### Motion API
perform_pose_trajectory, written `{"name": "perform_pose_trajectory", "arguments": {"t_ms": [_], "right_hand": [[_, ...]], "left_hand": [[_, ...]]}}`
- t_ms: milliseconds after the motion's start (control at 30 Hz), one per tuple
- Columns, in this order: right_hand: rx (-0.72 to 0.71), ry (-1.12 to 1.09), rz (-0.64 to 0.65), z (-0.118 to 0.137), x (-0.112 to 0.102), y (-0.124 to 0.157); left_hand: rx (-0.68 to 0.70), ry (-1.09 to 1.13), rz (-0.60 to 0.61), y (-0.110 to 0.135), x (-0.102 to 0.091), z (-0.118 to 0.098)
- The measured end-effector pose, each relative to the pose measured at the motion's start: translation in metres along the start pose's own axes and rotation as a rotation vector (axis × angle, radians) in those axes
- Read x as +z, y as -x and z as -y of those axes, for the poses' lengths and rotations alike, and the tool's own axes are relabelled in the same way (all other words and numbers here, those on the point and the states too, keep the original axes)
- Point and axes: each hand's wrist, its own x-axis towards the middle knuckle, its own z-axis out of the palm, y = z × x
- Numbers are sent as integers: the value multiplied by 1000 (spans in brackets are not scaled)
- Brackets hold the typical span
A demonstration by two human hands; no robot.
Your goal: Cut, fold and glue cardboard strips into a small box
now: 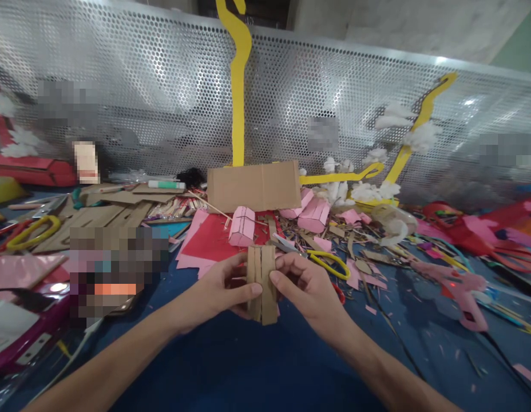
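Note:
Between my two hands, above the blue table, is a small piece of folded cardboard (269, 297) with upright seams down its front. My left hand (231, 289) grips its left side, thumb pressed on the front. The right edge is pinched by my right hand (297, 280), with the thumb near the top. Just behind it a small pink paper box (242, 226) with dark edge lines rests on red paper (209, 243). Scissors with yellow handles (329, 263) lie right behind my right hand.
A cardboard box (253, 186) with a tall yellow hooked strip (238, 103) stands at the back before a perforated metal panel (162, 86). A pink glue gun (456, 289) lies at right, its cord trailing forward. Cardboard sheets (94, 223) and paper scraps litter the table; a purple-edged device (38, 326) sits left.

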Motion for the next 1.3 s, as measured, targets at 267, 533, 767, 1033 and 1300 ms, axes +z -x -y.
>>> {"name": "perform_pose_trajectory", "arguments": {"t_ms": [267,533,767,1033,1300], "right_hand": [[43,54,23,-4,2,1],[54,120,89,4,5,6],[45,91,53,10,5,6],[80,53,-2,5,3,4],[86,47,9,5,2,3]], "left_hand": [[70,-33,74,4,7,1],[89,-268,-35,12,14,-6],[-14,-216,-29,12,17,-7],[125,-270,-41,11,15,-7],[54,-98,-60,7,17,-9]]}}
